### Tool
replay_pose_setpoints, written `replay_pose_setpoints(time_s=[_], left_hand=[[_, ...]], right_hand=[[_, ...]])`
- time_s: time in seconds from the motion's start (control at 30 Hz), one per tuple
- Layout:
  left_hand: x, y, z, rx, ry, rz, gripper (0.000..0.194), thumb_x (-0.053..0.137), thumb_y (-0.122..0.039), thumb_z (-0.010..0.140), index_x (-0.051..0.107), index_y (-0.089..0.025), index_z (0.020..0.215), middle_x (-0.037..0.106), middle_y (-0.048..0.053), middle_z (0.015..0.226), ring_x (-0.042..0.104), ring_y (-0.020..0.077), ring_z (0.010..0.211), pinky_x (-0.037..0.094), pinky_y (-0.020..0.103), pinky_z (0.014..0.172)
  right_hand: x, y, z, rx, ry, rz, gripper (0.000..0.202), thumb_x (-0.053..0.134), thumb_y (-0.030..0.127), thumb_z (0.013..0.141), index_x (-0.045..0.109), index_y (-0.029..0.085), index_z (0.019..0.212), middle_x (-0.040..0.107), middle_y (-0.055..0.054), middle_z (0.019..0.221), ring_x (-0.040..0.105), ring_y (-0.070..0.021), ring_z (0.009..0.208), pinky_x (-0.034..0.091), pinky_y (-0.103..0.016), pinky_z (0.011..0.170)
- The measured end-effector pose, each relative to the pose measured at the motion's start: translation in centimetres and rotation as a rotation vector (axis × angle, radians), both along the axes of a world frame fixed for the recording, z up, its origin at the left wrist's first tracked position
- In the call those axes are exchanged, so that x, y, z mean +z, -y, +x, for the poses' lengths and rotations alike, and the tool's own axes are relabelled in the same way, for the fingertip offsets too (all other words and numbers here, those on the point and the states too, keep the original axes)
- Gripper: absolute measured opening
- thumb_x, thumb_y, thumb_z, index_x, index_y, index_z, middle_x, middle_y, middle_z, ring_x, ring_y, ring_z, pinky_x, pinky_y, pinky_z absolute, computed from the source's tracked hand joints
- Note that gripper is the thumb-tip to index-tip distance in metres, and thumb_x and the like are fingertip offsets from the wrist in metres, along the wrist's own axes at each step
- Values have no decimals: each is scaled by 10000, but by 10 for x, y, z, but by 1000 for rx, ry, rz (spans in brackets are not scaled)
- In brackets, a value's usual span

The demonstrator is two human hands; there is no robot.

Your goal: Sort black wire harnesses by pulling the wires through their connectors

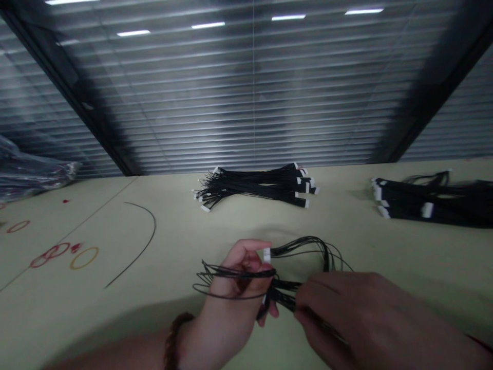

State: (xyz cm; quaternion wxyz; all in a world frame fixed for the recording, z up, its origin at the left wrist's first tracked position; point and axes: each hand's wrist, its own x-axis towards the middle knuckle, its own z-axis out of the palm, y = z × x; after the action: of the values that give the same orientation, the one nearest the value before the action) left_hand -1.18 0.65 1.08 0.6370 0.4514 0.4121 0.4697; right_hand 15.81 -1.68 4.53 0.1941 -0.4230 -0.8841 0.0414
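Wires (pixel 283 297) at lower centre, left hand (pixel 242 288) with grip pinching white connector (pixel 267 255), right hand (pixel 350 313) with grip wrapped around wires, bundle (pixel 262 186) mid-frame on desk (pixel 185 231), another bundle (pixel 462 201) far right

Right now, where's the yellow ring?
Head view, left side: the yellow ring lies on the table, between the overlapping red rings and the loose black wire.
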Motion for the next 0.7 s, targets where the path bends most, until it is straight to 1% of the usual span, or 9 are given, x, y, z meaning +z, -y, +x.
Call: replay_pose_setpoints(time_s=[0.1, 0.33, 0.4, 0.5, 0.57, 0.63, 0.7], left_hand=[[0, 1, 0, -9, 3, 13, 259, 638, -295, 768, 488, -186, 949, 502, -59, 659, 522, 50, 379, 336, 114, 312], [-3, 3, 0, -44, 2, 59, 222, 613, -296, 803, 490, -195, 957, 496, -64, 660, 510, 31, 395, 330, 95, 326], [-4, 3, -1, -50, -7, 51, 226, 610, -305, 805, 489, -194, 959, 502, -59, 664, 509, 34, 398, 332, 101, 330], [-4, 2, -1, -56, -23, 39, 252, 622, -327, 790, 487, -193, 955, 498, -55, 667, 512, 41, 401, 330, 112, 331], [-3, 1, -1, -56, -33, 34, 269, 630, -336, 777, 486, -192, 953, 497, -55, 663, 513, 47, 402, 330, 117, 329], [-1, 0, -1, -44, -40, 21, 264, 628, -329, 773, 485, -190, 946, 491, -60, 649, 506, 48, 395, 332, 122, 329], [1, -1, -1, -24, -39, -3, 257, 630, -309, 766, 482, -190, 938, 480, -68, 649, 501, 44, 386, 328, 124, 327]], right_hand=[[-2, -2, -2, -19, -2, -10, 158, 527, 99, 731, 600, 224, 665, 590, 37, 602, 539, -127, 477, 353, -256, 455], [0, -9, -7, -29, -32, -68, 151, 531, 90, 718, 596, 215, 665, 599, 41, 620, 531, -114, 492, 340, -248, 463], [-3, -7, -9, -37, -34, -33, 149, 531, 85, 705, 601, 213, 676, 601, 39, 630, 534, -118, 506, 345, -256, 479], [-7, -7, -12, -18, -19, 72, 132, 548, 87, 673, 601, 208, 671, 598, 32, 627, 533, -133, 512, 355, -278, 494], [-5, -9, -11, -15, -14, 108, 120, 555, 92, 669, 599, 203, 657, 597, 29, 613, 533, -134, 498, 367, -275, 479], [3, -14, -7, -12, -41, 19, 145, 547, 74, 660, 601, 208, 657, 602, 44, 602, 544, -112, 489, 382, -234, 448], [17, -23, 2, 34, -69, -105, 203, 524, 63, 664, 631, 235, 681, 601, 78, 576, 544, -66, 467, 382, -160, 419]])
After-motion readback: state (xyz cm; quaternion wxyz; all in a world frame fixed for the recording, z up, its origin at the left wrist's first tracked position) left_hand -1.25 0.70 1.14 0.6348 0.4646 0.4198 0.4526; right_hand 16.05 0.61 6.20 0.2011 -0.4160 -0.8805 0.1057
